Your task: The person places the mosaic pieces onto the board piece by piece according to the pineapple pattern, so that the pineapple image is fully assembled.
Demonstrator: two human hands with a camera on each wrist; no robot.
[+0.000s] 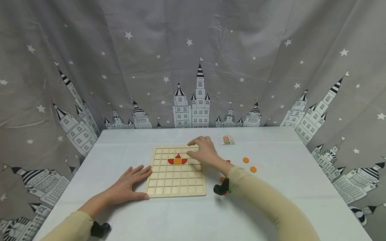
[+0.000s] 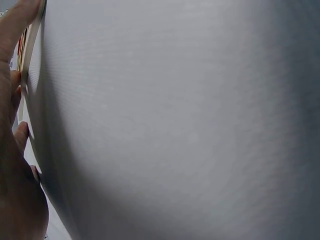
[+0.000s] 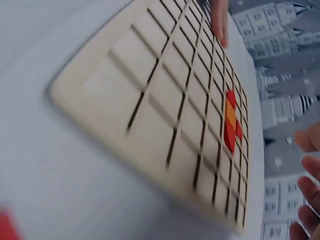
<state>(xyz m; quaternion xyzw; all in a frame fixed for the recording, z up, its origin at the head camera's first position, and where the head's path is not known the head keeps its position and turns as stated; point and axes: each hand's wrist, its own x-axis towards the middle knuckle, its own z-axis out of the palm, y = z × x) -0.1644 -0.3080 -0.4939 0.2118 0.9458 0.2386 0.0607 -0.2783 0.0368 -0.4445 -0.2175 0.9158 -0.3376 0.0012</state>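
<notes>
Grid board holds red-orange pieces; both hands spread, right perhaps touching it.

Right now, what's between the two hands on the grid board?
Head view: bare wooden grid cells and the red-and-orange tile cluster lie between left hand and right hand.

Grid board tilted, red/orange pcs inset.

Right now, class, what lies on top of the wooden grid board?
On the wooden grid board sit red pieces around an orange square. The right hand covers some cells; anything beneath it is hidden. The left hand touches the board's left edge.
</notes>
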